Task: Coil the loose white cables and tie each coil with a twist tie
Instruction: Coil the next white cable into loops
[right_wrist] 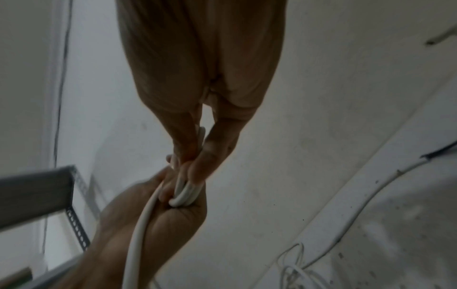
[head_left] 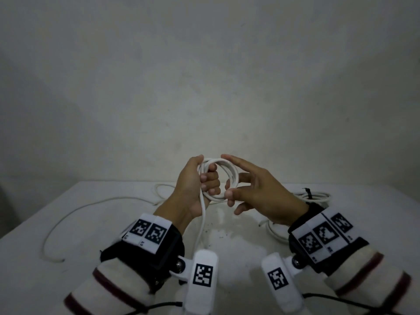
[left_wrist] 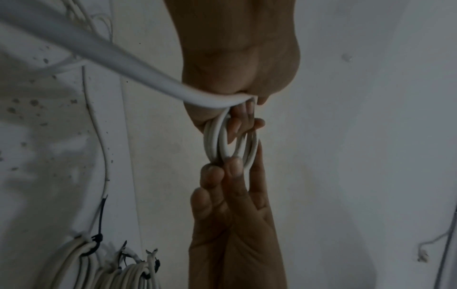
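Note:
A white cable coil (head_left: 227,171) of several loops is held upright above the table. My left hand (head_left: 204,176) grips its left side, fingers curled through the loops (left_wrist: 212,140). The coil's loose tail (head_left: 202,226) drops from that fist toward the table's front edge. My right hand (head_left: 231,187) pinches the coil's right side between thumb and fingers, index finger stretched over the top. In the right wrist view the thumb and fingers (right_wrist: 200,148) squeeze the loops (right_wrist: 185,195) just above the left hand (right_wrist: 153,215).
On the white table (head_left: 113,223), a loose white cable (head_left: 75,212) curves across the left. Tied coils (head_left: 318,196) with a black tie (head_left: 307,192) lie at the right, another coil (head_left: 275,230) under my right wrist. A plain wall stands behind.

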